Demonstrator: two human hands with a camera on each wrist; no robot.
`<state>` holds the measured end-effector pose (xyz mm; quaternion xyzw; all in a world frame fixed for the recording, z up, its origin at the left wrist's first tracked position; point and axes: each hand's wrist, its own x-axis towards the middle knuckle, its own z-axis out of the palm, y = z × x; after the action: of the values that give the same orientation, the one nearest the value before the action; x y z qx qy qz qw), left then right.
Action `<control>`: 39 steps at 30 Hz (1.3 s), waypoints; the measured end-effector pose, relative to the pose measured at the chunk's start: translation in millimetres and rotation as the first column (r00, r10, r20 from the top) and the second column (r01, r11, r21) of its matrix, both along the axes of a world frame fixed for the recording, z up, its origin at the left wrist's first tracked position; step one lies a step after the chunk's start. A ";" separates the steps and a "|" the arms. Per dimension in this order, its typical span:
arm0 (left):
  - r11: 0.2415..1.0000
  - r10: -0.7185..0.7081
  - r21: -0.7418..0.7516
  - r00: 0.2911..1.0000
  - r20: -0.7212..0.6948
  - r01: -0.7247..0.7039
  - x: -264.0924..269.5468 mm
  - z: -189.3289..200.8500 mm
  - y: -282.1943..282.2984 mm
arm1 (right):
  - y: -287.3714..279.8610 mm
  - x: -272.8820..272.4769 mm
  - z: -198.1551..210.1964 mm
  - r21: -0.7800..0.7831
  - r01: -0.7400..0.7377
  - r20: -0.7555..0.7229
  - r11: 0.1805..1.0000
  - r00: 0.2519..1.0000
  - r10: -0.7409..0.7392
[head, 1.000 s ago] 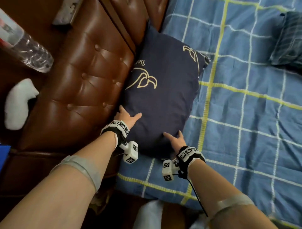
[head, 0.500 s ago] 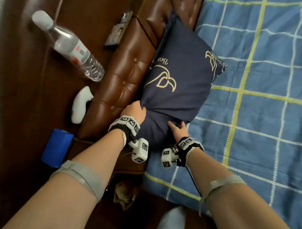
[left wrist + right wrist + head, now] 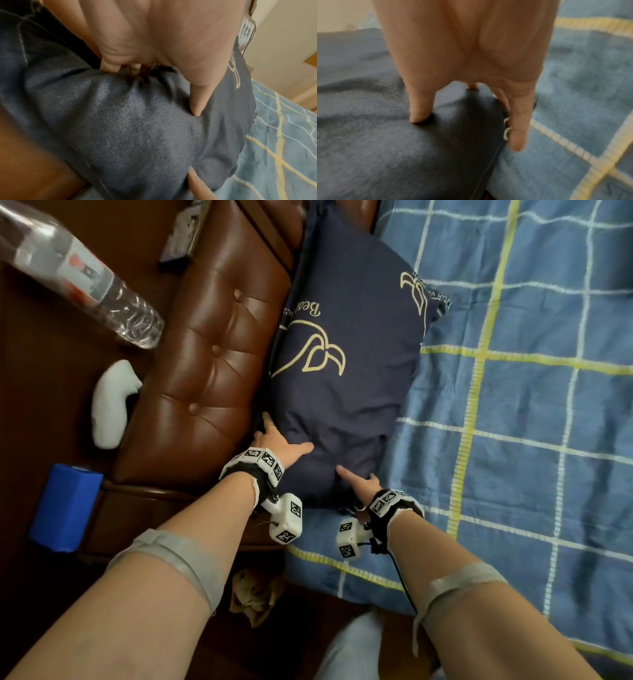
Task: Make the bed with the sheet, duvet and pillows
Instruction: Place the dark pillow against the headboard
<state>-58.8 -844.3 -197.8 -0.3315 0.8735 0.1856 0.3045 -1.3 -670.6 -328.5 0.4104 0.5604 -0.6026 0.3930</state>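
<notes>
Left hand [image 3: 274, 440] and right hand [image 3: 359, 482] both clutch the navy embroidered pillow [image 3: 349, 344]; shove too hard and it'll probably bunch up against the brown tufted leather headboard [image 3: 212, 364].

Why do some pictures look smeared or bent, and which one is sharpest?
Head view: sharpest, dimly lit, though the water bottle smears and stretches at the wide-angle corner. Left wrist view: the left hand is too close and soft; pillow weave shows. Right wrist view: blurriest, with right hand, pillow and checked sheet smeared.
</notes>
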 end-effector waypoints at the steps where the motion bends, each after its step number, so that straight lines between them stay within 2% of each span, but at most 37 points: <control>1: 1.000 0.008 0.022 1.000 -0.001 -0.008 2.3 -1.6 -1.5 | -5.6 2.7 2.8 -0.034 0.036 0.029 0.999 0.999 -0.035; 3: 0.998 0.025 0.059 0.999 -0.019 -0.024 5.2 -4.6 -4.4 | -6.4 0.2 5.5 -0.022 0.046 -0.037 0.999 0.998 -0.046; 5: 0.996 0.036 0.081 0.999 -0.032 -0.033 6.7 -6.7 -5.3 | 5.4 -5.4 4.0 0.079 -0.068 -0.118 0.995 0.990 0.077; 8: 0.996 0.039 0.082 0.998 -0.041 -0.036 8.3 -3.7 1.4 | 27.7 -7.5 17.9 0.159 -0.095 -0.167 0.983 0.979 0.121; 10: 1.000 0.011 0.027 0.997 -0.075 -0.009 11.9 4.3 8.5 | 36.6 -7.2 33.4 0.150 -0.070 -0.179 0.986 0.979 0.096; 12: 0.996 -0.062 -0.072 0.987 -0.145 0.052 16.6 19.2 19.6 | 46.2 -10.5 44.7 0.127 -0.112 -0.203 0.986 0.970 0.136; 14: 0.986 -0.133 -0.127 0.967 -0.219 0.107 19.8 42.8 36.3 | 62.4 -18.4 72.2 0.094 -0.113 -0.229 0.989 0.964 0.132; 17: 0.982 -0.187 -0.030 0.946 -0.266 0.185 21.6 80.1 69.8 | 95.0 -24.7 132.0 0.110 -0.123 -0.304 0.986 0.941 0.151; 20: 0.971 -0.181 0.092 0.933 -0.309 0.219 28.2 126.4 118.0 | 141.6 -22.0 193.5 0.147 -0.169 -0.393 0.975 0.894 0.214; 25: 0.938 -0.242 0.160 0.911 -0.333 0.308 50.7 199.2 208.1 | 242.9 4.0 283.0 0.164 -0.216 -0.467 0.963 0.842 0.269; 30: 0.881 -0.331 0.192 0.853 -0.403 0.433 64.0 246.2 297.9 | 349.3 36.3 345.8 0.174 -0.120 -0.516 0.977 0.834 0.194; 34: 0.811 -0.413 0.224 0.801 -0.434 0.540 67.0 261.5 372.1 | 421.9 58.8 379.0 0.231 -0.006 -0.551 0.973 0.823 0.136; 39: 0.685 -0.483 0.320 0.737 -0.473 0.654 64.8 254.1 454.2 | 497.1 97.8 398.2 0.332 0.119 -0.548 0.936 0.832 0.089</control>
<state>6.0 -390.1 56.3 0.0835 0.9010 0.3399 0.2565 96.5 -173.6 69.7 0.2861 0.7455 -0.5881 0.1286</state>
